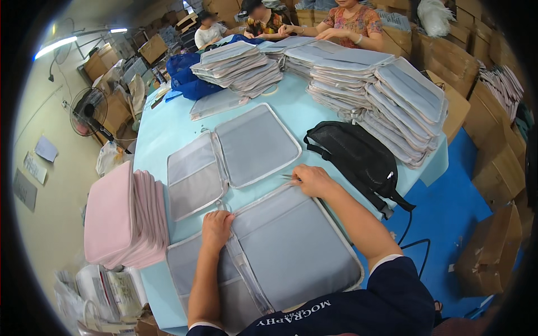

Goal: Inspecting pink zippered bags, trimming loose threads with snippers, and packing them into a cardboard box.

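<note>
An open grey zip case (294,246) lies in front of me. My left hand (217,228) is closed on the top edge of its spine, beside a pale loop. My right hand (306,180) holds small metal snips (288,177) over the case's upper right edge. A second open grey case (255,148) lies just beyond.
Folded pink cases (112,218) are stacked at left. Stacks of grey cases (403,95), blue fabric (185,75) and a black bag (350,157) lie on the pale blue table (151,129). Several co-workers (350,22) are across it; a fan (89,112) stands left, cartons (485,246) right.
</note>
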{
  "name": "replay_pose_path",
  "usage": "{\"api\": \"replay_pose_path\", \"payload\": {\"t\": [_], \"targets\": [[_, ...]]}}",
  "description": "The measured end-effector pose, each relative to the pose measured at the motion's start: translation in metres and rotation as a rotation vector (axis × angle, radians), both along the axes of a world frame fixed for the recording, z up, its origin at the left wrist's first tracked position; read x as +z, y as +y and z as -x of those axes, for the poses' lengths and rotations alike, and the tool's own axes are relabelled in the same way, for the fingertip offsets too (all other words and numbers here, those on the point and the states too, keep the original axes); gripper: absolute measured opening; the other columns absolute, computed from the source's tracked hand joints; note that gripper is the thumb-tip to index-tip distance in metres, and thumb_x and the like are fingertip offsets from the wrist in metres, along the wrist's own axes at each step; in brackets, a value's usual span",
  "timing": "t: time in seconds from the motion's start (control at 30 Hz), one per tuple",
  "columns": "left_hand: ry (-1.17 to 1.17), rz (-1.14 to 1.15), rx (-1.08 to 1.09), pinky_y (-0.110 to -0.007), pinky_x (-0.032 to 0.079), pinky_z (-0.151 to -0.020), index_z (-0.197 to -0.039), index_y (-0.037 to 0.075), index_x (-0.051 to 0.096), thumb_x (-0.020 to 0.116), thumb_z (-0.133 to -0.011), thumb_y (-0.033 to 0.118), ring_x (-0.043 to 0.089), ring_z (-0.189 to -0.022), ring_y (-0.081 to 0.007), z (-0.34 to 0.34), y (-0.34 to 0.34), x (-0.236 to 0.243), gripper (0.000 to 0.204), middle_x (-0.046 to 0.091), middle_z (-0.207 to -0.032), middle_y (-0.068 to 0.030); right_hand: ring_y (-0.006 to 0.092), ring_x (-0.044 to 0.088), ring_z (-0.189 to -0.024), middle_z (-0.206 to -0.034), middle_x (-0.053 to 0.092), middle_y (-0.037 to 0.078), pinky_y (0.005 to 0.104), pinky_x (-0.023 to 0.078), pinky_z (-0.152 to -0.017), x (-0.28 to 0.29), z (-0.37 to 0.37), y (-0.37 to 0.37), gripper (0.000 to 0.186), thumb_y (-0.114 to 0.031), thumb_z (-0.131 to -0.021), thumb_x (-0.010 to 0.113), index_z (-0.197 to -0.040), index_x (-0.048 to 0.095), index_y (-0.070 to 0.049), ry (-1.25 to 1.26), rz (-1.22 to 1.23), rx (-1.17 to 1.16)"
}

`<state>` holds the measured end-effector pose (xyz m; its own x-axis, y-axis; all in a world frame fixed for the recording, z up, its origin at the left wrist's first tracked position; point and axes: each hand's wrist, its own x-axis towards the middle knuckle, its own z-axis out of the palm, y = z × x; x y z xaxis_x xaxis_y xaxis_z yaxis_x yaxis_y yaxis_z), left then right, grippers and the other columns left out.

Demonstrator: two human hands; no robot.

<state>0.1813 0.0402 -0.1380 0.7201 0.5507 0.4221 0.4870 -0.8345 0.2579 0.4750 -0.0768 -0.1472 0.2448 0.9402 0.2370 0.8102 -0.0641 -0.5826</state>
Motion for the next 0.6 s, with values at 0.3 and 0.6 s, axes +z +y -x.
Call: {"api": "replay_pose_path", "payload": {"t": [0.3, 0.6], "targets": [[0.083, 0.292, 0.033, -0.037, 0.043, -0.067, -0.077, 0.004, 0.059, 0.066, -0.073, 0.019, 0.057, -0.069, -0.0302, -0.002, 0.004, 0.008, 0.017, 0.060, -0.068, -0.0117, 0.0307, 0.058, -0.087, -0.089, 0.060, 0.012, 0.0396, 0.044, -0.075, 0.006, -0.006, -0.003, 0.024, -0.025, -0.076, 0.065, -0.085, 0.056, -0.005, 0.033, 0.061, 0.053], [0.080, -0.014, -0.098, -0.036, 0.045, -0.059, -0.074, 0.003, 0.060, 0.064, -0.073, 0.013, 0.057, -0.064, -0.0305, -0.006, 0.007, 0.008, 0.011, 0.059, -0.067, -0.0125, 0.0346, 0.059, -0.079, -0.086, 0.058, 0.017, 0.0443, 0.046, -0.068, -0.008, 0.002, 0.008, 0.016, -0.018, -0.082, 0.057, -0.085, 0.054, -0.002, -0.201, 0.001, 0.031]]}}
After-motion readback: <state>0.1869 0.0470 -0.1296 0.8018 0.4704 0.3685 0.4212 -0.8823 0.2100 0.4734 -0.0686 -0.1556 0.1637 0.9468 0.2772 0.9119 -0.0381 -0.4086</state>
